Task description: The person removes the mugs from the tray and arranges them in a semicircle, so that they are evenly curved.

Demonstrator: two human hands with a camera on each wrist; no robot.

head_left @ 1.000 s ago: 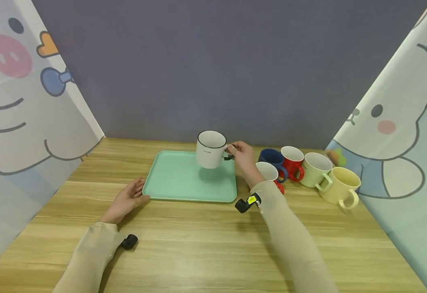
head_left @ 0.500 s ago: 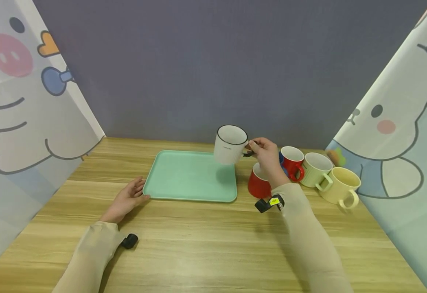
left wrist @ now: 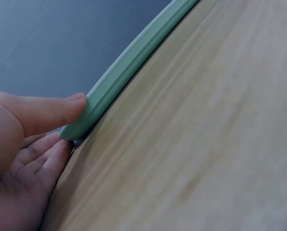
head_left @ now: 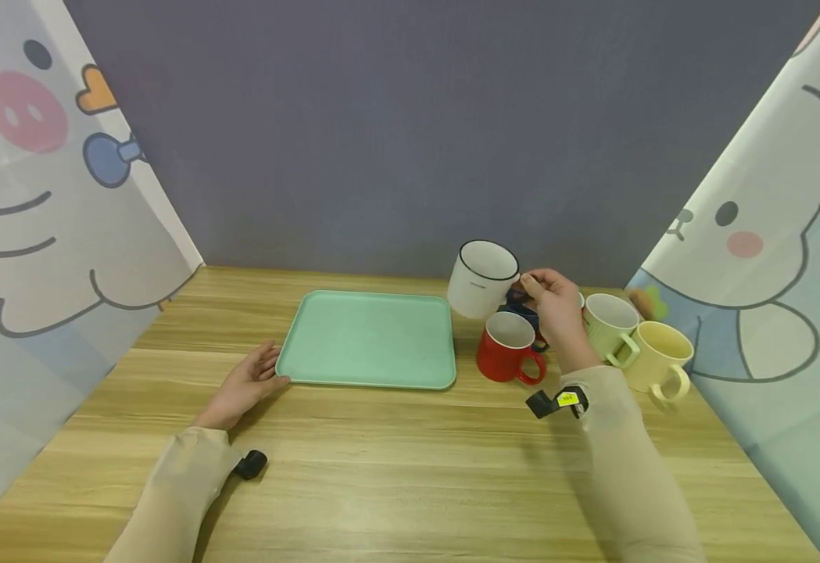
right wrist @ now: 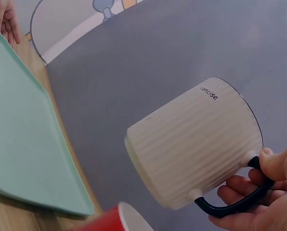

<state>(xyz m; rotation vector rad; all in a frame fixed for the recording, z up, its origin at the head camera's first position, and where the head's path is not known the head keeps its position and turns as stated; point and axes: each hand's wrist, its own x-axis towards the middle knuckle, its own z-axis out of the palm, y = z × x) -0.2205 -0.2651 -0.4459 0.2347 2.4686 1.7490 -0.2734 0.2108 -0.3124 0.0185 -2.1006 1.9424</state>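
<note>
My right hand holds a white mug with a black rim by its dark handle. Raised above the table, the mug hangs behind a red mug and right of the mint-green tray. In the right wrist view the white mug has ribbed sides and the word "concise", and the thumb and fingers wrap its handle. My left hand touches the tray's near left corner. Its thumb lies on the tray's edge and the other fingers rest beside the corner, loosely extended.
Right of my right hand stand a pale green mug and a yellow mug. A dark blue mug and another red mug are partly hidden by that hand. A grey panel rises behind the wooden table.
My right hand has carried the white mug rightward from over the tray to beyond its right edge. The near red mug has come into fuller view. My left hand stays at the tray corner.
</note>
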